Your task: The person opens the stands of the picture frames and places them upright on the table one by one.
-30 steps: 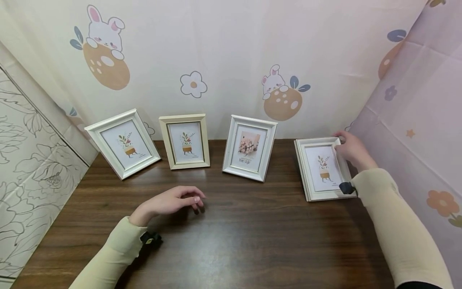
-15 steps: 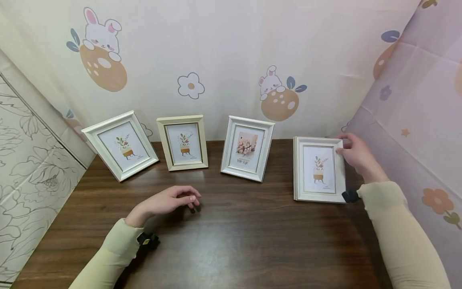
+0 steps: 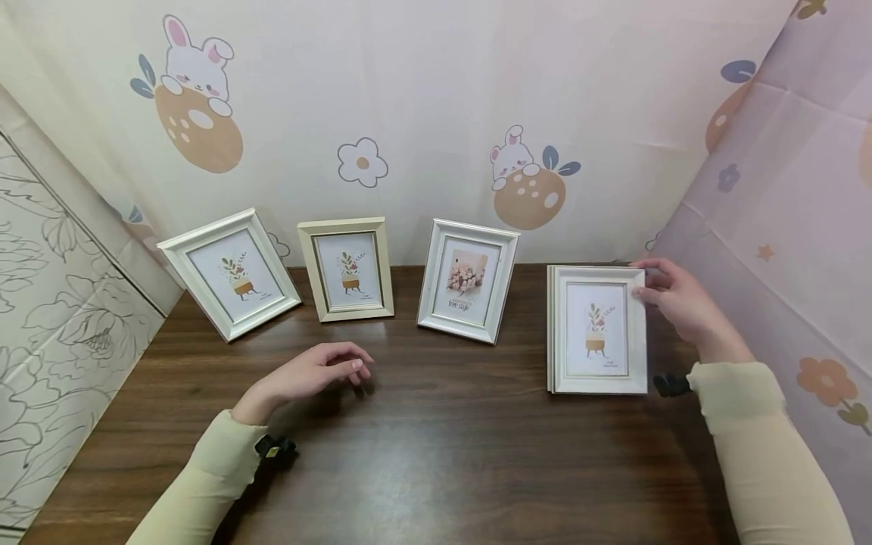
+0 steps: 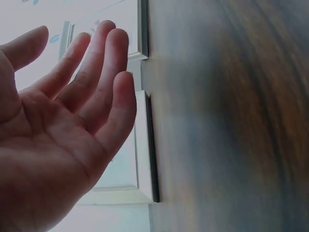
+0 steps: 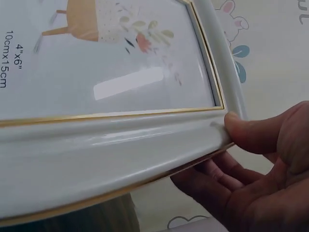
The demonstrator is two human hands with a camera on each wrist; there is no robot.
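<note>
At the right of the head view, my right hand (image 3: 688, 306) pinches the upper right edge of a white picture frame (image 3: 636, 333) bearing a potted-plant print. The thumb lies on the front and the fingers go behind, as the right wrist view shows. Extra edges along its left side suggest another layer behind it; I cannot tell how many. My left hand (image 3: 300, 378) hovers above the table with loosely bent fingers, holding nothing. Behind it stand a tilted white picture frame (image 3: 275, 306), a cream picture frame (image 3: 354, 312) and, further right, a white flower-photo frame (image 3: 463, 329).
The dark wood table (image 3: 436, 454) meets a printed curtain (image 3: 422, 91) with rabbits and flowers at the back. More curtain (image 3: 804, 227) closes off the right side, and a line-drawn floral panel (image 3: 61, 325) bounds the left.
The right hand has brought its picture frame slightly left and nearer the front, straightening it from its earlier slant. My left hand has barely shifted, and the other frames stay put.
</note>
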